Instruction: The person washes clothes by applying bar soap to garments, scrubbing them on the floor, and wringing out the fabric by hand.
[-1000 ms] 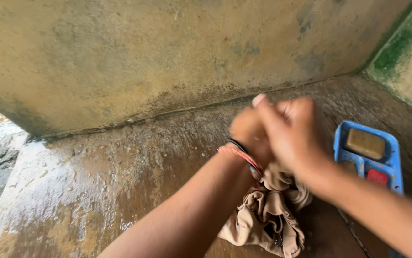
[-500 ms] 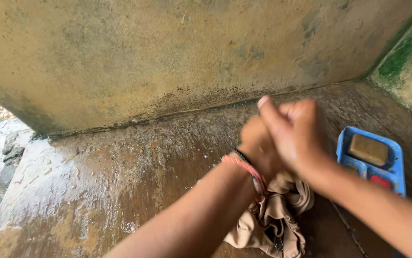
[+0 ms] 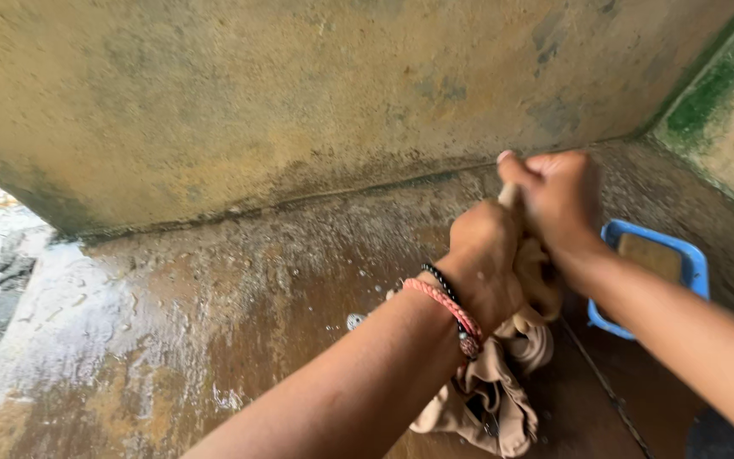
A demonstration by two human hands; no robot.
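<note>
Wet brown stone floor lay below a mossy wall as left hand and right hand clenched a soaked beige cloth, apparently mid-wring, near a blue plastic soap tray at right, likely needing firmer twisting.

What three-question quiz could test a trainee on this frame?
1. True or false: both hands grip the tan cloth.
2. Which wrist wears the bracelets? A) left B) right
3. What lies in the blue tray?

Key:
1. True: the left hand and right hand are clenched together on the bunched cloth above the wet stone slab.
2. A.
3. A brown block, probably soap.
</note>
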